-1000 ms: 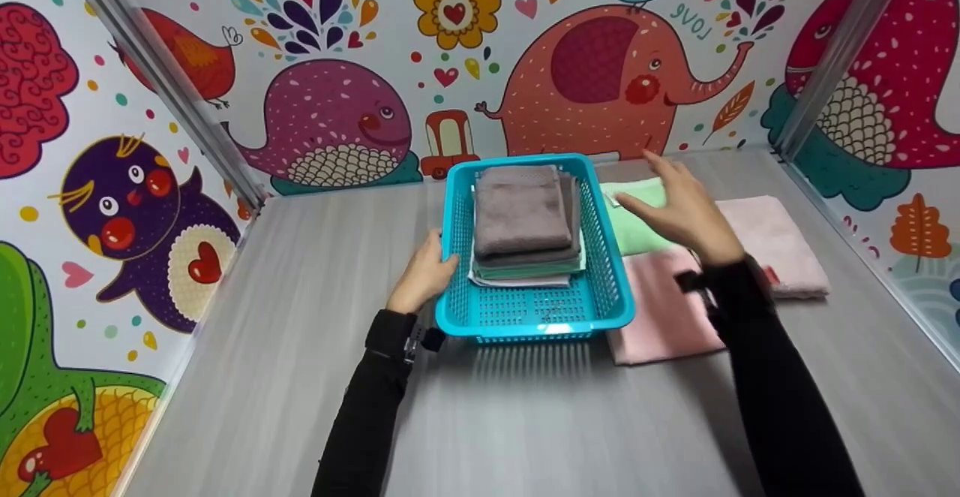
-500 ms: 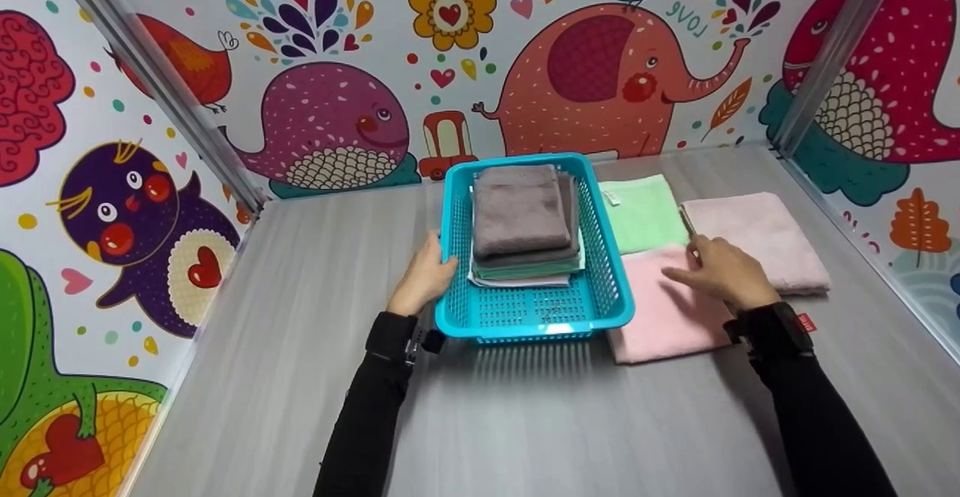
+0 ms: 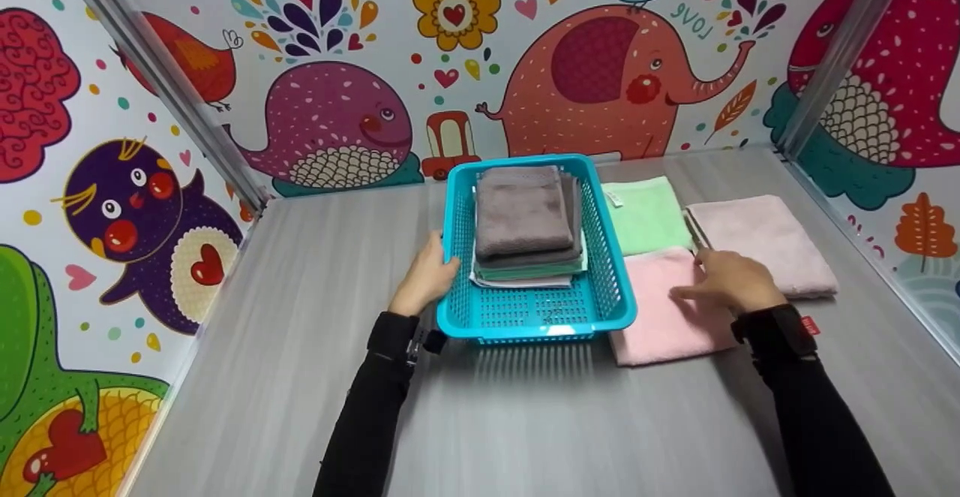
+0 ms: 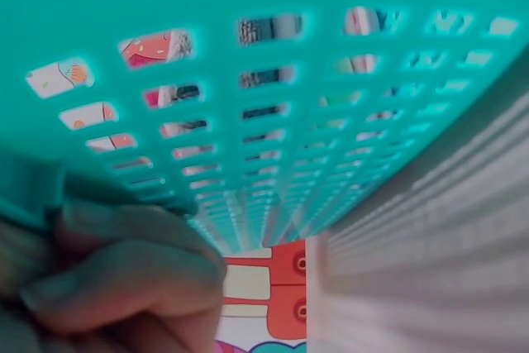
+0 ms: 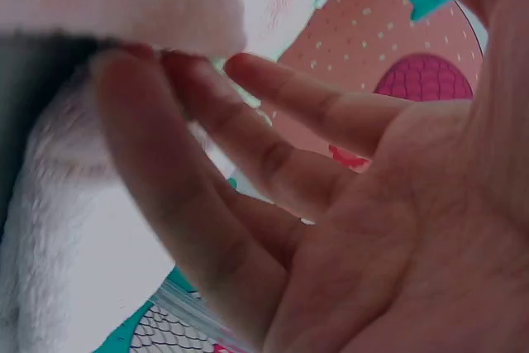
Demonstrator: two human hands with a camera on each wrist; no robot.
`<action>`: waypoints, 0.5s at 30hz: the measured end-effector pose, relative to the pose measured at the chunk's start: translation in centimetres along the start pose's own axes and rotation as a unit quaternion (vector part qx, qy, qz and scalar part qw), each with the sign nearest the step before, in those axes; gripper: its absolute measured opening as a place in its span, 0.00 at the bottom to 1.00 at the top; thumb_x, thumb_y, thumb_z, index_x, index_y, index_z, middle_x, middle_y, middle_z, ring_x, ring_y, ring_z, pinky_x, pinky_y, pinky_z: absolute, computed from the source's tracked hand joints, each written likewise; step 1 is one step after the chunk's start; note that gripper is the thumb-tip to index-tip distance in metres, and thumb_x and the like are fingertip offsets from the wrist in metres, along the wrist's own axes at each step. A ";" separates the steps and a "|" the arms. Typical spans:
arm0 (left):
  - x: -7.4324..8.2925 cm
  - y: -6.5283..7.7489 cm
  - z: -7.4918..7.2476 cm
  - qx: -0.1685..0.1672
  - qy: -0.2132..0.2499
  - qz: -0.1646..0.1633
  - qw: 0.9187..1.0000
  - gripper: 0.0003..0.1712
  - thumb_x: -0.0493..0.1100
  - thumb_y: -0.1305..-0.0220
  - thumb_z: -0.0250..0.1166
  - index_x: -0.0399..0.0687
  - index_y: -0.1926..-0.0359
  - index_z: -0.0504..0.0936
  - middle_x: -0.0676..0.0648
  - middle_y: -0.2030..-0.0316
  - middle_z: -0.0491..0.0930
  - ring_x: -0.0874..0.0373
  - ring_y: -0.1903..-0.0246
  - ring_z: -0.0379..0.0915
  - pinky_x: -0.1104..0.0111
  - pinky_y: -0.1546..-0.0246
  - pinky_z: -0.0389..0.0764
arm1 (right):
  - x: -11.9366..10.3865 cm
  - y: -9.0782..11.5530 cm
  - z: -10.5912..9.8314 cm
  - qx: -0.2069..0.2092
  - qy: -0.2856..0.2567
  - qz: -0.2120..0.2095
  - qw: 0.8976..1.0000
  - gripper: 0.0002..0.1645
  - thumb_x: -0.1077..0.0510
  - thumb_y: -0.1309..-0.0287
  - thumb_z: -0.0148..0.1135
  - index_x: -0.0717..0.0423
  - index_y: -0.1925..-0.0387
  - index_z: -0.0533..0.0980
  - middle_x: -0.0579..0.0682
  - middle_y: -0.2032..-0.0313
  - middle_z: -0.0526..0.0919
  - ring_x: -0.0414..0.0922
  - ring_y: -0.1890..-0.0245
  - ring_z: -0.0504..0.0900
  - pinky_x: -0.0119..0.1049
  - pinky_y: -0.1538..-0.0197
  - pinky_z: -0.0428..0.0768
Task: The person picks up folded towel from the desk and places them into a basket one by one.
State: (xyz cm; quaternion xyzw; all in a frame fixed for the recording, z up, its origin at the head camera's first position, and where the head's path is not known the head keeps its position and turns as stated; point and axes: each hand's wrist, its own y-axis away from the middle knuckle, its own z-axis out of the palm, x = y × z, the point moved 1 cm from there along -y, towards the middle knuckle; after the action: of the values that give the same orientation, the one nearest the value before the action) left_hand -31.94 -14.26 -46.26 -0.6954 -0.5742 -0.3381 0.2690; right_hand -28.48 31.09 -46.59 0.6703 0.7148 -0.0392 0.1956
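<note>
My left hand [image 3: 426, 275] grips the left rim of a turquoise plastic basket [image 3: 611, 279]; in the left wrist view its fingers [image 4: 124, 279] curl beside the perforated wall. Inside the basket lies a stack of folded towels, with a grey towel [image 3: 521, 208] on top and green and white edges below. My right hand [image 3: 739, 279] is over the right edge of a folded pink towel [image 3: 667, 324], thumb held apart. In the right wrist view its fingers [image 5: 215, 204] are extended, with the tips at a towel's edge and partly hidden by it.
A light green towel [image 3: 645, 215] lies behind the pink one, against the basket's right side. To the right is a pale pink folded towel [image 3: 765, 242]. Grey tabletop [image 3: 337, 257] runs up to printed cartoon walls [image 3: 465, 54] with metal corner posts.
My right hand has come down from above the green towel, toward me and to the right, to the pink towel's edge. My left hand and the basket have stayed in place.
</note>
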 end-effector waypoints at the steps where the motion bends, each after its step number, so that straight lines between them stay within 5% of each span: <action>1: 0.0 0.0 0.0 -0.001 0.000 0.002 1.000 0.32 0.35 0.22 0.51 0.31 0.23 0.53 0.29 0.30 0.66 0.39 0.31 0.67 0.48 0.31 0.68 | -0.1 0.0 0.1 -0.003 0.008 0.007 1.000 0.38 0.35 0.46 0.73 0.66 0.63 0.73 0.56 0.74 0.74 0.53 0.71 0.73 0.42 0.68 0.67; 10: 0.1 0.0 0.1 0.003 -0.003 -0.005 1.000 0.33 0.35 0.22 0.51 0.30 0.23 0.53 0.28 0.29 0.66 0.38 0.29 0.65 0.47 0.29 0.67 | 0.2 -0.6 1.4 -0.051 0.027 0.022 0.998 0.55 0.30 0.45 0.69 0.81 0.51 0.66 0.61 0.72 0.73 0.53 0.73 0.75 0.41 0.70 0.71; 15: 0.0 0.0 0.2 0.006 0.009 -0.004 1.000 0.32 0.35 0.22 0.50 0.31 0.23 0.53 0.29 0.30 0.67 0.39 0.33 0.69 0.48 0.32 0.69 | 1.2 -1.2 1.8 -0.069 -0.031 -0.014 0.997 0.45 0.34 0.44 0.71 0.74 0.57 0.70 0.55 0.72 0.69 0.51 0.71 0.72 0.38 0.69 0.68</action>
State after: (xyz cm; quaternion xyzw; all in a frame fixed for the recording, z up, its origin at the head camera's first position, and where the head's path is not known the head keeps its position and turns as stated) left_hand -31.92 -14.08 -46.42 -0.6881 -0.5767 -0.3423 0.2771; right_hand -29.29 31.49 -48.94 0.6438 0.7185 -0.0135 0.2629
